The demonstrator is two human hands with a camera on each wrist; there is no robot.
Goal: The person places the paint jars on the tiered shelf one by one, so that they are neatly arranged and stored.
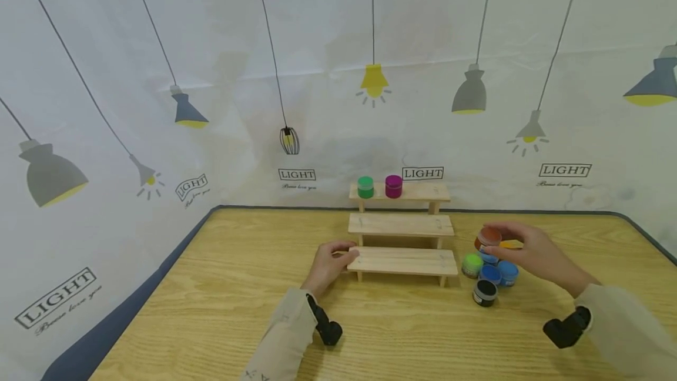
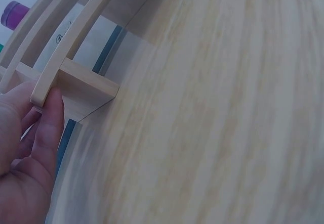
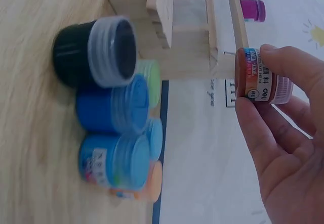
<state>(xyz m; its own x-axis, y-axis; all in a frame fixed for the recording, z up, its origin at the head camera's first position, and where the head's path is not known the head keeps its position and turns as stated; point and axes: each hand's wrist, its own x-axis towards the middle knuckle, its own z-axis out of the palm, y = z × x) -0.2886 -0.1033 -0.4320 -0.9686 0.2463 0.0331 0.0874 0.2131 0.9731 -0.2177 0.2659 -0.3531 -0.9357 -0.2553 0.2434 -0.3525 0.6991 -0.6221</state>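
Behind the right hand [image 1: 533, 251], a partly hidden jar [image 3: 155, 181] looks orange.

**You can read LIGHT and, likely, deli**

On the white printed wall sheet [image 1: 322, 93] you face five boxed signs [image 1: 297, 174] reading "LIGHT", grey script [image 1: 298, 187] beneath ending "love you". Your reddish-brown round plastic jar [image 3: 255, 76] shows what looks like "deli" and Chinese characters, including 料.
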